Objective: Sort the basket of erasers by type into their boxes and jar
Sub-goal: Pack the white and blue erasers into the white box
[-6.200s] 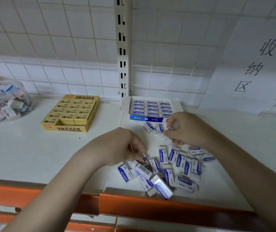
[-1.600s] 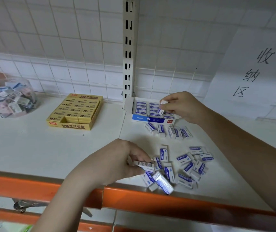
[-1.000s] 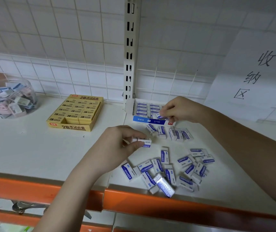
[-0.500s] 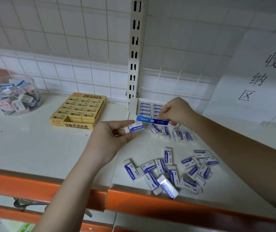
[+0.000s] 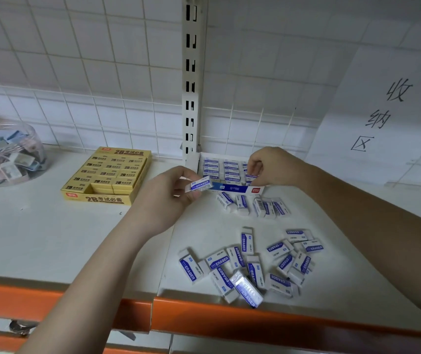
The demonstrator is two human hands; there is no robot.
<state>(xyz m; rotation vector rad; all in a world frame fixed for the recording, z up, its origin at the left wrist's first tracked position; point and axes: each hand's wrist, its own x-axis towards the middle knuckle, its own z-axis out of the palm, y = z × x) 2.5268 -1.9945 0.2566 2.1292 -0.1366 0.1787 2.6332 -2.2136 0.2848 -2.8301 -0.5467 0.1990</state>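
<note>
Pinching eraser point(image 5: 200, 186) | left hand point(image 5: 164, 198) | long axis near-level, left-right

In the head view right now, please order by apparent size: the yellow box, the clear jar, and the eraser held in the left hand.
1. yellow box
2. clear jar, partly cut off by the frame edge, so its rank against the box is unsure
3. eraser in the left hand, clearly smallest

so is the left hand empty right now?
No, the left hand pinches a blue-and-white eraser just in front of the blue box.
</note>
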